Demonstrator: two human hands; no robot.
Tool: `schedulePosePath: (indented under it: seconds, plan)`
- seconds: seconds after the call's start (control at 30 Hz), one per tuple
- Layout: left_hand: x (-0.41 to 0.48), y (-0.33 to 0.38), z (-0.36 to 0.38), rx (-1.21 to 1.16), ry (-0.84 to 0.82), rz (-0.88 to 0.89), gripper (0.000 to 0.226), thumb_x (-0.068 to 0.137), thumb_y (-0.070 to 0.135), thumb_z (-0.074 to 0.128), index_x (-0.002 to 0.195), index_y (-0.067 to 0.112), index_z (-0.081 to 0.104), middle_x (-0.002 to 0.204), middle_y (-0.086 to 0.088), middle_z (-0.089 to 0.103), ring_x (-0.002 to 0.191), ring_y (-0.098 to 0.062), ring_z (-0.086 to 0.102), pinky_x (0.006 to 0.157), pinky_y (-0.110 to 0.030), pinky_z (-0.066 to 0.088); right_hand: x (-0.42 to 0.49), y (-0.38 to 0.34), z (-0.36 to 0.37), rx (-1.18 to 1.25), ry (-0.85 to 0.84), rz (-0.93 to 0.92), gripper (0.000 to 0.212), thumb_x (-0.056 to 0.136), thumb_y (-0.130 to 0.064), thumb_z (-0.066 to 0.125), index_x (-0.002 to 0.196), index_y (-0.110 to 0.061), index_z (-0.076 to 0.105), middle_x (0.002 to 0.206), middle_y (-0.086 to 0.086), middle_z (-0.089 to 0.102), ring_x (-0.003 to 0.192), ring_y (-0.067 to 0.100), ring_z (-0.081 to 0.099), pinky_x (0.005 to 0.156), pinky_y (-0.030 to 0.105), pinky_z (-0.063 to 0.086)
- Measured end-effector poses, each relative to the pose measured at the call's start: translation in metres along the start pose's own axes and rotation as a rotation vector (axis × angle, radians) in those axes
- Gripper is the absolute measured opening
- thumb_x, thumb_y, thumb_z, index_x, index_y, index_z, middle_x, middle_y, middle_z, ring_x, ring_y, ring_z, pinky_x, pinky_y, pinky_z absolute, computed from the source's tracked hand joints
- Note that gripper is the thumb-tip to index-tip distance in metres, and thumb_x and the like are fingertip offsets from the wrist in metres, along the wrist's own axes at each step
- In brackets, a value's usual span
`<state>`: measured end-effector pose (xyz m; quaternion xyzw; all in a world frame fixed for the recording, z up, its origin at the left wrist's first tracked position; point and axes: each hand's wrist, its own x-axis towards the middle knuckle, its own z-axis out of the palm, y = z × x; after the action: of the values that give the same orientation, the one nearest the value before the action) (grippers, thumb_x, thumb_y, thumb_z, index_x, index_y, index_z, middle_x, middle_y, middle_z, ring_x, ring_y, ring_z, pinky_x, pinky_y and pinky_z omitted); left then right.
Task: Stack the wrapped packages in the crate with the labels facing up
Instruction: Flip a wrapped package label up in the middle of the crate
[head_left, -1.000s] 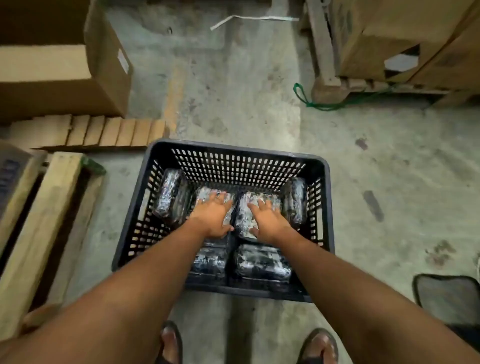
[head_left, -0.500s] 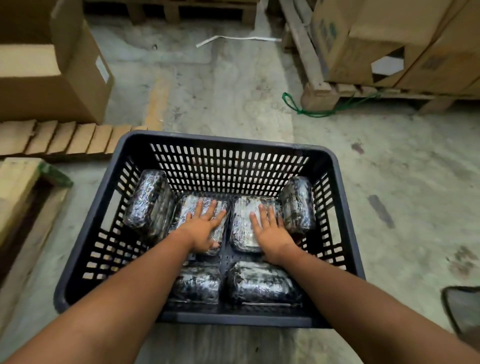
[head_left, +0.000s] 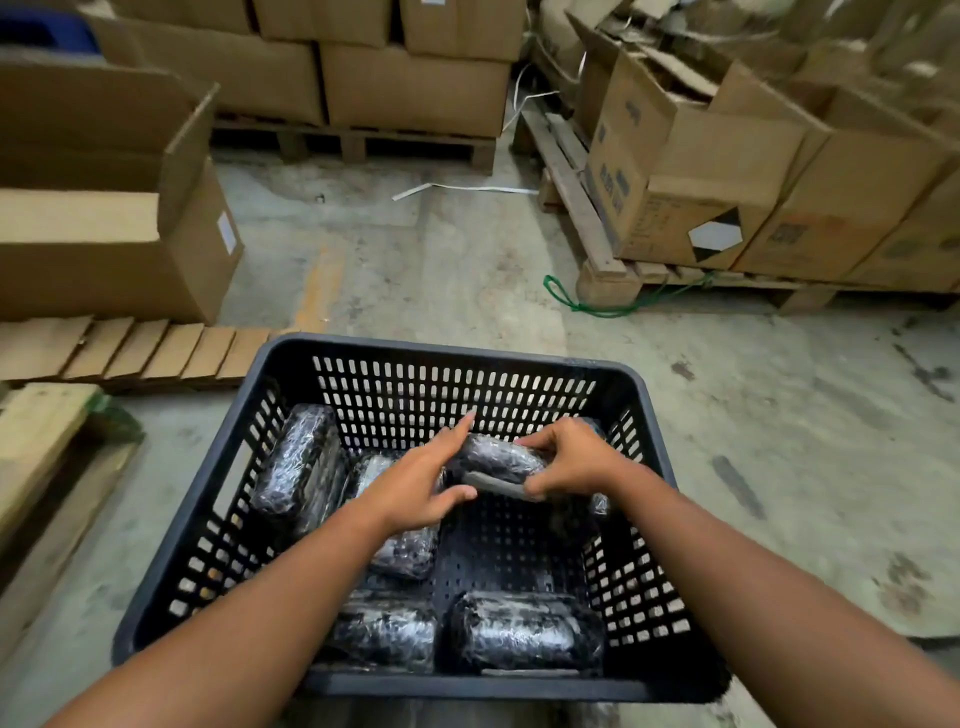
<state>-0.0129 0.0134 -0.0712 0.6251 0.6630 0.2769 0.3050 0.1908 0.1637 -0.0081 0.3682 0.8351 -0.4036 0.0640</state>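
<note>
Black plastic, slotted all round: the crate (head_left: 291, 431) sits on the concrete floor (head_left: 467, 270) just in front of us, so we can reach straight down into it. Cardboard boxes (head_left: 696, 171) on pallets stand well apart, far and right. Several wrapped packages lie flat on the crate's bottom: two (head_left: 524, 631) along the near wall, one (head_left: 405, 551) under our left arm, one (head_left: 296, 457) leaning on the left wall. The bare patch right of centre looks, we judge, like the slot being filled. Above it we hold a package (head_left: 498, 460) tilted between both hands, probably turning it to bring its label up. Our right hand (head_left: 571, 457) is curled round its right end, fingers over the top, thumb beneath. Our left hand (head_left: 421, 488) is half open, its fingers resting against the left end to steady it.
</note>
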Motion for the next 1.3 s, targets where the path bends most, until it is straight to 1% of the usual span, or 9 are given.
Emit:
schedulePosePath:
  seconds: [0.13, 0.27, 0.43, 0.6, 0.73, 0.9, 1.03, 1.13, 1.3]
  plan:
    - [0.011, 0.030, -0.019, -0.013, 0.121, 0.197, 0.086, 0.097, 0.027, 0.064, 0.155, 0.057, 0.007, 0.165, 0.008, 0.025, 0.150, -0.017, 0.029, 0.121, -0.037, 0.026, -0.017, -0.015, -0.040, 0.304, -0.070, -0.047, 0.061, 0.073, 0.006, 0.081, 0.130, -0.016, 0.071, 0.093, 0.010, 0.079, 0.075, 0.016, 0.063, 0.074, 0.035, 0.053]
    - [0.019, 0.047, -0.044, -0.063, 0.183, 0.287, 0.065, 0.098, 0.014, 0.063, 0.143, 0.056, 0.045, 0.141, 0.000, 0.045, 0.128, -0.017, 0.048, 0.113, -0.030, 0.038, -0.034, -0.032, -0.069, 0.472, -0.017, -0.093, 0.056, 0.076, 0.003, 0.084, 0.125, -0.024, 0.075, 0.096, 0.011, 0.076, 0.064, 0.006, 0.063, 0.056, 0.020, 0.047]
    - [0.019, 0.054, -0.067, -0.301, 0.260, 0.116, 0.052, 0.100, 0.015, 0.061, 0.127, 0.059, 0.058, 0.124, -0.001, 0.059, 0.118, -0.015, 0.057, 0.101, -0.027, 0.046, -0.046, -0.047, -0.077, 0.617, 0.165, -0.104, 0.036, 0.062, -0.022, 0.091, 0.097, -0.023, 0.084, 0.115, -0.006, 0.078, 0.113, 0.020, 0.071, 0.084, 0.047, 0.059]
    - [0.017, 0.044, -0.073, -0.558, 0.225, -0.036, 0.046, 0.101, 0.017, 0.061, 0.117, 0.059, 0.066, 0.134, 0.021, 0.062, 0.120, -0.004, 0.058, 0.106, -0.038, 0.049, -0.048, -0.043, -0.047, 0.477, 0.100, -0.093, 0.056, 0.068, -0.016, 0.095, 0.117, -0.036, 0.077, 0.112, 0.006, 0.078, 0.082, 0.016, 0.069, 0.075, 0.051, 0.062]
    - [0.020, 0.033, -0.060, -0.571, 0.199, -0.122, 0.040, 0.099, 0.020, 0.064, 0.126, 0.049, 0.066, 0.140, 0.019, 0.055, 0.127, -0.022, 0.058, 0.100, -0.054, 0.052, -0.034, -0.024, -0.025, 0.443, 0.141, -0.119, 0.066, 0.071, -0.005, 0.092, 0.129, -0.027, 0.071, 0.105, -0.007, 0.076, 0.057, -0.005, 0.063, 0.055, 0.018, 0.052]
    - [0.029, 0.020, -0.023, -0.533, 0.083, -0.205, 0.083, 0.076, 0.001, 0.084, 0.147, 0.029, 0.051, 0.151, 0.003, 0.044, 0.104, -0.020, 0.070, 0.079, -0.032, 0.063, -0.019, 0.002, -0.009, 0.446, 0.123, -0.013, 0.067, 0.072, 0.000, 0.090, 0.131, -0.025, 0.070, 0.123, 0.003, 0.068, 0.082, 0.003, 0.067, 0.056, 0.019, 0.055]
    - [0.039, 0.003, 0.004, -0.434, 0.013, -0.238, 0.098, 0.070, 0.001, 0.088, 0.153, 0.022, 0.041, 0.156, -0.004, 0.040, 0.112, -0.016, 0.061, 0.081, -0.028, 0.062, -0.011, 0.013, 0.015, 0.345, 0.098, 0.087, 0.079, 0.076, 0.004, 0.085, 0.142, -0.032, 0.059, 0.120, -0.009, 0.059, 0.100, 0.009, 0.062, 0.083, 0.023, 0.060]
    - [0.047, -0.004, 0.021, -0.330, 0.011, -0.267, 0.097, 0.071, 0.005, 0.088, 0.153, 0.028, 0.041, 0.159, -0.011, 0.033, 0.124, -0.019, 0.048, 0.079, -0.016, 0.059, -0.004, 0.018, 0.038, 0.300, 0.116, 0.164, 0.088, 0.081, 0.010, 0.077, 0.149, -0.037, 0.047, 0.134, -0.002, 0.054, 0.097, 0.011, 0.062, 0.078, 0.021, 0.059]
    - [0.051, -0.018, 0.050, 0.028, -0.030, -0.352, 0.098, 0.080, 0.018, 0.084, 0.157, 0.036, 0.026, 0.169, -0.013, 0.000, 0.153, -0.037, 0.015, 0.121, -0.050, 0.024, 0.016, 0.027, 0.069, 0.119, 0.152, 0.221, 0.088, 0.088, 0.013, 0.066, 0.157, -0.033, 0.037, 0.128, 0.000, 0.054, 0.087, 0.010, 0.062, 0.063, 0.012, 0.052]
